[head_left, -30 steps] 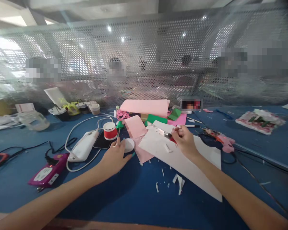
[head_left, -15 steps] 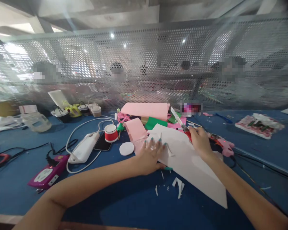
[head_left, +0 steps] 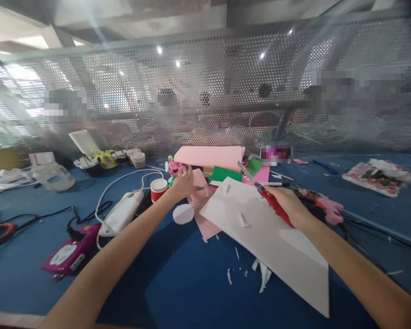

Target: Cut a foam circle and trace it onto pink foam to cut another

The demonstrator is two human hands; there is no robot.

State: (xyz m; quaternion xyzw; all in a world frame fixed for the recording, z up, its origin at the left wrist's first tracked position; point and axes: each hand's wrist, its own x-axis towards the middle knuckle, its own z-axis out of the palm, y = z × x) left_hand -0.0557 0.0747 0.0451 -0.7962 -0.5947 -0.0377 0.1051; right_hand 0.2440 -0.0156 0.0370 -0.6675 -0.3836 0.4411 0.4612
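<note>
My left hand [head_left: 185, 183] reaches over the pink sheets, its fingers apart beside a pink craft piece [head_left: 174, 168]. Whether its fingertips touch anything is hard to make out. In my right hand [head_left: 286, 204] is a red-handled utility knife [head_left: 276, 208], its long blade pointing up and left above a large white foam sheet [head_left: 270, 242]. Small white offcuts [head_left: 244, 220] lie on that sheet. A white disc [head_left: 183, 214] and a red-and-white roll [head_left: 158, 189] sit near my left forearm. Pale pink paper [head_left: 207, 224] lies partly under the white sheet.
A purple power adapter [head_left: 71, 251], a white power strip [head_left: 123, 212] and looping cables occupy the left. Pink foam [head_left: 210, 156] and green paper [head_left: 226, 173] lie at the back. A pink glue gun [head_left: 330, 210] is at right. Behind stands a perforated metal screen [head_left: 219, 87].
My left hand has lifted off the white sheet and moved left and away toward the pink pieces. My right hand still holds the knife. The white sheet has shifted slightly toward me.
</note>
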